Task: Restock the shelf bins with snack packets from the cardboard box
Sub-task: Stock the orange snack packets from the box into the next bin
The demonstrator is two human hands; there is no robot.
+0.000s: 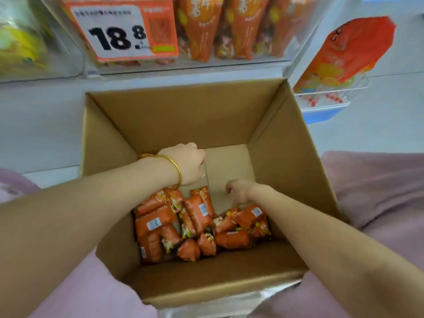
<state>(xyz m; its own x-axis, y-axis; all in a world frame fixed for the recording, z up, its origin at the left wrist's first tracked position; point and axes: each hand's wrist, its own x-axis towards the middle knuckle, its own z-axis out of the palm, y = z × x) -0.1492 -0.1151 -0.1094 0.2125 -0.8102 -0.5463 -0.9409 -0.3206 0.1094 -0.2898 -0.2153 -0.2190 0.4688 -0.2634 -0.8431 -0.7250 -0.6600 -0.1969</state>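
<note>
An open cardboard box (174, 120) stands in front of me below the shelf. Several orange snack packets (197, 212) lie heaped in its near half; the far part of the floor is bare. My left hand (187, 165), with a gold bangle on the wrist, hangs inside the box above the far left of the heap. Its fingers curl under and are hidden. My right hand (241, 191) is lower and to the right, fingers bent down and apart over a packet (249, 215), with nothing lifted. The clear shelf bin (229, 28) above holds upright orange packets.
A price tag reading 18.8 (119, 31) hangs on the bin front. At the right a wire basket (330, 97) holds a larger red-orange bag (344, 53). Yellow packets (20, 49) fill the bin at the left. My knees in pink cloth (376, 191) flank the box.
</note>
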